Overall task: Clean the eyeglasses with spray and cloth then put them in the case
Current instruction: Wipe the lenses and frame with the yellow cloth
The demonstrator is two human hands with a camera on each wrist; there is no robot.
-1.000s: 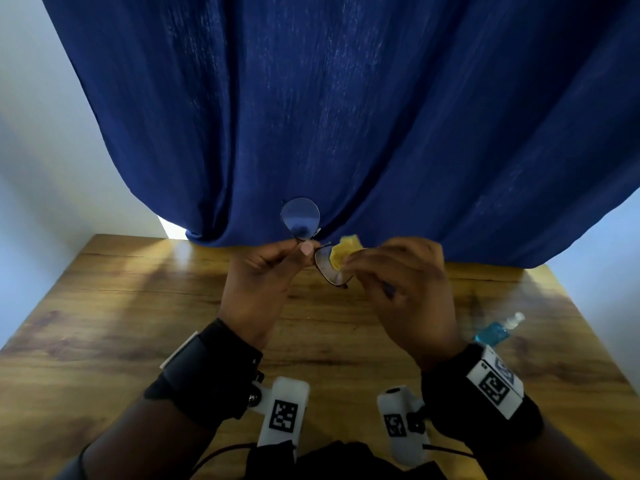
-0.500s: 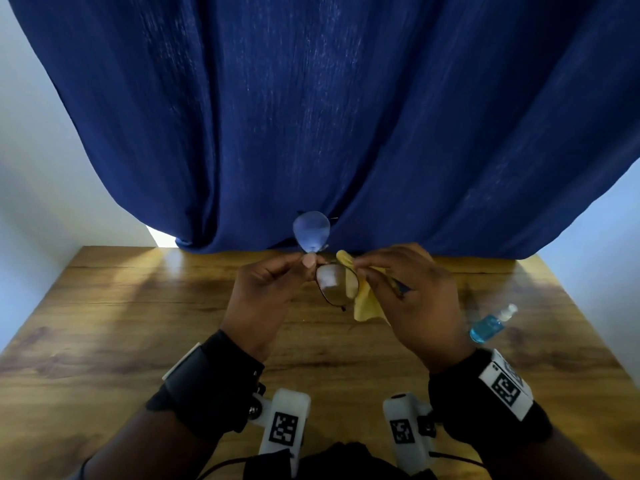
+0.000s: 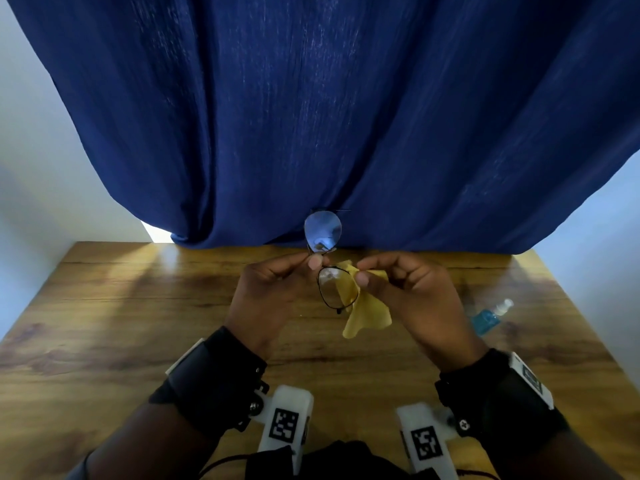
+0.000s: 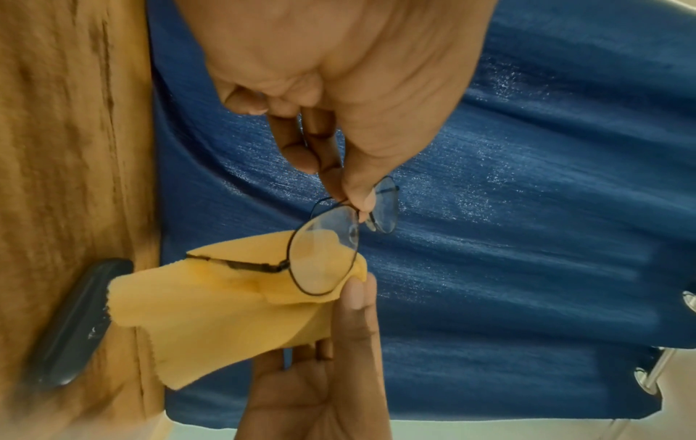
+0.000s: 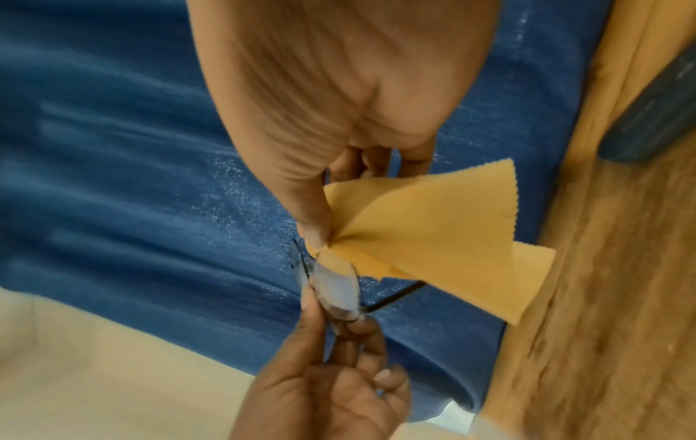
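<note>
A person's left hand [image 3: 273,292] pinches thin-rimmed glasses [image 3: 329,265] at the bridge between thumb and curled fingers [image 4: 327,154], holding them up above a wooden table [image 3: 104,323] with one lens over the other. The upper lens shows against a blue curtain [image 3: 329,116] hanging behind the table; the lower lens sits in front of a yellow cloth [image 3: 367,313]. The right hand [image 3: 415,299] pinches that cloth between thumb and fingers [image 5: 316,220] right at the edge of the lower lens, the loose corners of the cloth hanging down. In the left wrist view one temple arm lies across the cloth. Both wrists carry black bands with white blocks bearing square black-and-white code markers [image 3: 284,424]; no readable writing shows on them. To the right, a small spray bottle [image 3: 490,317] of blue liquid with a clear cap lies on the table, well apart from the hands. A dark case [image 4: 75,324] rests on the table near the curtain's hem, seen only in the wrist views; whether it is open cannot be told.
</note>
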